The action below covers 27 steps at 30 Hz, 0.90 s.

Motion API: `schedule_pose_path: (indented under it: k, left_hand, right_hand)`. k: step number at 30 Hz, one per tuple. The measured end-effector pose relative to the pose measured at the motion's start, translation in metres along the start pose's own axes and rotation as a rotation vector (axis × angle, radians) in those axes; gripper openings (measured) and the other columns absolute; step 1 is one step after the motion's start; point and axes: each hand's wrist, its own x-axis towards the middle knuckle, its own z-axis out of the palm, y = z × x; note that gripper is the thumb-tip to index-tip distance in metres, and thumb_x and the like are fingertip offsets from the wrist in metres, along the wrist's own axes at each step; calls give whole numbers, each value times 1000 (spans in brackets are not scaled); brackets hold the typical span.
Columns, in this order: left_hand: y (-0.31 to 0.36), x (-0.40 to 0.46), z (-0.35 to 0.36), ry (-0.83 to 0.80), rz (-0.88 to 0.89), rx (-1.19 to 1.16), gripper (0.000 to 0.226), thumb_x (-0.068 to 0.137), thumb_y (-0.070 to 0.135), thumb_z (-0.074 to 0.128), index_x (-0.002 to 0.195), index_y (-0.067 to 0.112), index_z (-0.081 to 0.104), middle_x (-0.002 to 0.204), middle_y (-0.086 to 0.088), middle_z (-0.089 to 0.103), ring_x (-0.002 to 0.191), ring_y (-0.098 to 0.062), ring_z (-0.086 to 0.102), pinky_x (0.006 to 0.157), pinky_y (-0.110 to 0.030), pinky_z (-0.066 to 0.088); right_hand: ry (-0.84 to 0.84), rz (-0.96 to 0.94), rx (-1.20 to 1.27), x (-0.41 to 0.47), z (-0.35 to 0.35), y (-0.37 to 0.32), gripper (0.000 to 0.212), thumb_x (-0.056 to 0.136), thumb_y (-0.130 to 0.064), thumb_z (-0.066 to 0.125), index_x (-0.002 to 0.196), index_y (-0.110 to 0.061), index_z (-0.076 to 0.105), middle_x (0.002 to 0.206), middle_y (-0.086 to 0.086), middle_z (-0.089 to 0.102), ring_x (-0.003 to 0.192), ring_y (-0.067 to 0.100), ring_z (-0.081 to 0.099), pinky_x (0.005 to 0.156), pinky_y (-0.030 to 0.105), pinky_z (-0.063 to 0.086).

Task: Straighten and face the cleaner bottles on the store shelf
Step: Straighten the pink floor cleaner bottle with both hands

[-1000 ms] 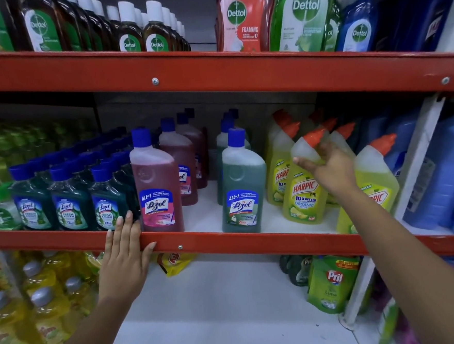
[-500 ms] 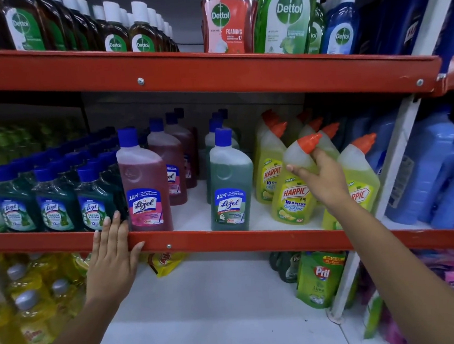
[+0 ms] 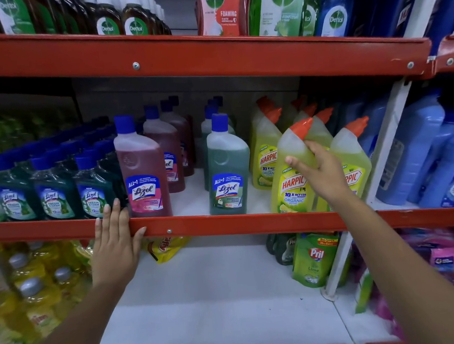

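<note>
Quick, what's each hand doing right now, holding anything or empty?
Left hand: open, flat against the red shelf edge, holding nothing.
Right hand: closed around the front yellow-green cleaner bottle just below its neck.

I'm looking at the middle shelf [image 3: 197,223], its red front lip running across and a white deck behind. Standing on it left to right: dark green Lizol bottles [image 3: 53,194], a pink Lizol [image 3: 142,172], a green Lizol [image 3: 227,169], yellow Harpic bottles [image 3: 266,155], then blue bottles [image 3: 412,153].
</note>
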Motion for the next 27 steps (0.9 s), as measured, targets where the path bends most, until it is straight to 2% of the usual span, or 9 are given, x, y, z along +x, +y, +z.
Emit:
schedule_pose_path:
  k: [4, 7, 10, 14, 17, 20, 24, 26, 27]
  left_hand:
    - [0, 0, -1, -1, 3, 1, 65, 96, 48, 26, 144, 4, 31, 158, -16, 23, 149, -25, 8, 122, -31, -4]
    - [0, -1, -1, -8, 2, -1, 65, 97, 48, 25, 144, 4, 31, 158, -16, 23, 149, -25, 8, 121, -30, -6]
    - [2, -1, -2, -3, -5, -13, 65, 97, 49, 24, 145, 5, 30, 159, -15, 22, 149, -24, 6, 121, -28, -8]
    - [6, 0, -4, 36, -10, -61, 67, 98, 50, 23, 148, 6, 24, 159, -14, 21, 149, -22, 5, 121, -29, -7]
    - [12, 1, -7, 72, -9, -140, 66, 98, 48, 27, 149, 6, 23, 160, -13, 20, 149, -20, 3, 122, -37, 6]
    - [20, 7, -17, 116, -13, -261, 63, 98, 43, 33, 147, 4, 25, 158, -15, 25, 149, -22, 11, 120, -41, 18]
    - [27, 23, -36, 151, -81, -484, 61, 98, 44, 38, 146, 9, 26, 151, -15, 36, 140, -25, 34, 103, -36, 41]
    - [28, 31, -42, 145, -112, -587, 57, 99, 44, 39, 145, 14, 26, 147, -10, 40, 131, -20, 43, 91, -31, 48]
    - [28, 35, -44, 138, -119, -629, 55, 100, 44, 40, 145, 16, 27, 145, -7, 41, 129, -17, 45, 91, -31, 48]
  right_hand:
    - [73, -28, -225, -19, 16, 4, 73, 93, -47, 53, 150, -10, 27, 156, 10, 34, 134, 15, 40, 114, 31, 29]
    - [176, -108, -405, -44, 39, 5, 74, 99, -48, 40, 153, -7, 11, 163, 11, 13, 151, 22, 11, 123, 39, 12]
    - [184, -194, -500, -68, 70, 0, 72, 100, -45, 37, 153, -7, 5, 163, 10, 3, 151, 23, 2, 123, 35, 3]
    - [109, -300, -559, -93, 120, -12, 71, 99, -44, 39, 153, -8, 9, 162, 10, 11, 151, 23, 7, 123, 38, 10]
    - [41, -334, -539, -102, 157, -28, 70, 99, -45, 41, 152, -7, 17, 161, 12, 21, 150, 23, 12, 122, 36, 10]
    - [-19, -362, -486, -103, 188, -51, 69, 98, -47, 38, 152, -8, 18, 160, 12, 24, 149, 22, 16, 122, 34, 11]
    - [-153, -280, -203, -94, 218, -80, 72, 97, -51, 35, 153, -13, 13, 162, 8, 21, 149, 17, 18, 113, 23, 17]
    - [-204, -189, -56, -87, 229, -88, 71, 96, -49, 42, 153, -17, 15, 160, 6, 26, 146, 13, 25, 108, 18, 23]
    - [-205, -156, 7, -83, 234, -91, 70, 96, -48, 47, 152, -18, 19, 157, 6, 32, 141, 10, 32, 105, 16, 27]
